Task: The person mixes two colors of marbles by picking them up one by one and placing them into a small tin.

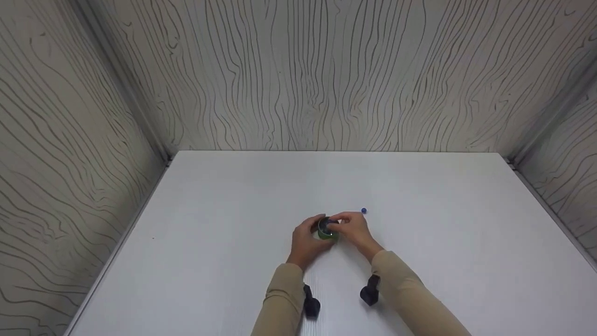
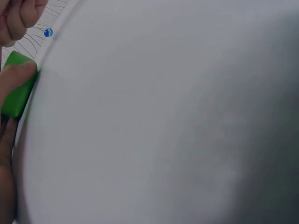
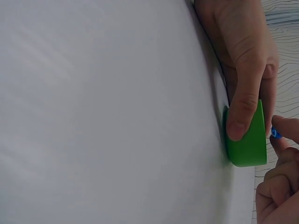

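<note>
A small green cup (image 3: pixel 250 148) stands on the white table with its mouth up; its inside looks dark in the head view. My left hand (image 1: pixel 306 240) grips the cup from the left, with the thumb along the near side. Over the cup's mouth, my right hand (image 1: pixel 356 229) pinches a blue marble (image 3: pixel 275 133) between thumb and fingertips, the other fingers curled in. A second blue marble (image 1: pixel 364 210) lies on the table just beyond the right hand, and the left wrist view also catches it. The cup's contents cannot be made out.
The white table (image 1: pixel 224 200) reaches back to a wood-grain patterned wall (image 1: pixel 308 79), with similar panels at both sides. Dark wrist-camera mounts (image 1: pixel 370 291) hang beneath the forearms, close to the tabletop.
</note>
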### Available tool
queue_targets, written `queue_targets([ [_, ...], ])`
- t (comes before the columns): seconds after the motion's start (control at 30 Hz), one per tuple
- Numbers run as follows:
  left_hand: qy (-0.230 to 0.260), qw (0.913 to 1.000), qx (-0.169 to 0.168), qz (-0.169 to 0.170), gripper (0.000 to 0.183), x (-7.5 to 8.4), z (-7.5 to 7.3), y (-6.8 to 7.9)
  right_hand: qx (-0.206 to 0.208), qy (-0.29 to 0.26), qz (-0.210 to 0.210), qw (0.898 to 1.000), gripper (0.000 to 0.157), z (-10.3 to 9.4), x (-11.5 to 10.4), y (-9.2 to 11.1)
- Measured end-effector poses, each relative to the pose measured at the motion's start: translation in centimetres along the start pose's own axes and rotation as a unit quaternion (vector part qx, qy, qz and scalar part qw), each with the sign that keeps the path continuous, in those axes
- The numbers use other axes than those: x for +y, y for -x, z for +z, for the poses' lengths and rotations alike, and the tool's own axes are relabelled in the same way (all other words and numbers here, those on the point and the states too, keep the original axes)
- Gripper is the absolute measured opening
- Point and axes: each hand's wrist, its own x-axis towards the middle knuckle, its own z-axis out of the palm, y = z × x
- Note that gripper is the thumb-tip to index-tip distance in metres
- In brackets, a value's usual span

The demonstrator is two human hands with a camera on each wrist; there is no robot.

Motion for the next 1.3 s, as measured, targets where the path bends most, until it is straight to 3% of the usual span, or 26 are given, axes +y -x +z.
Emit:
queue_targets([
  [1.3, -0.013, 0.9999, -0.003, 0.004, 0.059, 0.3, -0.1, 0.0, 0.003, 0.002, 0.028, 1.000, 0.021, -1.0, 0.3, 0.3],
])
